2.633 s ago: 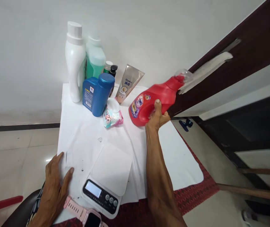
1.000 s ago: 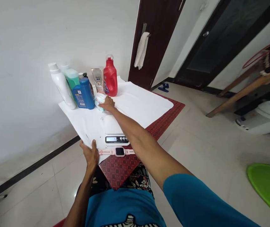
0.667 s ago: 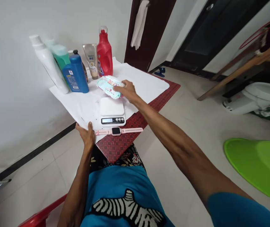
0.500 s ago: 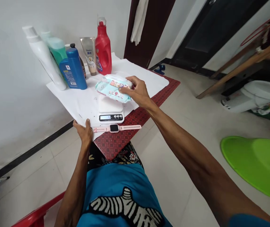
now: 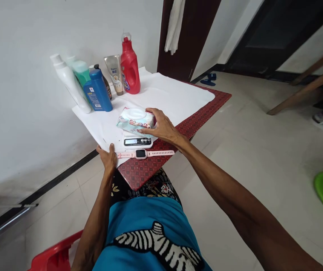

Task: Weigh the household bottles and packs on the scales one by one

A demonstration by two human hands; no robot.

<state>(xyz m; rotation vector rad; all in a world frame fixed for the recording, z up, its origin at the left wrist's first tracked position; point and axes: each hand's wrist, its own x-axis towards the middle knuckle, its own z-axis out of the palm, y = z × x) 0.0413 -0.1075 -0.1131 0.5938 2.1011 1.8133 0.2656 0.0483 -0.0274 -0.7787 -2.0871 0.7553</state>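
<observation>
My right hand (image 5: 161, 126) grips the right end of a pale blue pack of wet wipes (image 5: 134, 119), fingers behind and thumb in front. Its white lid faces up. The pack covers most of a white digital scale (image 5: 138, 142); I cannot tell whether its full weight rests there. The lit display shows, with digits too small to read surely. My left hand (image 5: 108, 157) is closed on the table's left edge over the white sheet (image 5: 104, 130), thumb on top. Just right of it a pink-strapped smartwatch (image 5: 141, 154) lies flat in front of the scale.
At the back left stand a white bottle (image 5: 71, 84), a green bottle (image 5: 81, 71), a blue bottle (image 5: 97, 92), a squeeze tube (image 5: 114, 75) and a red jug (image 5: 130, 67). The red patterned table (image 5: 134, 173) has a corner towards me. A red chair (image 5: 55, 256) is at lower left.
The wet wipes pack has come down onto or close over the scale and turned from tilted to lid-up, with my right hand still holding it. My left hand stays at the table edge.
</observation>
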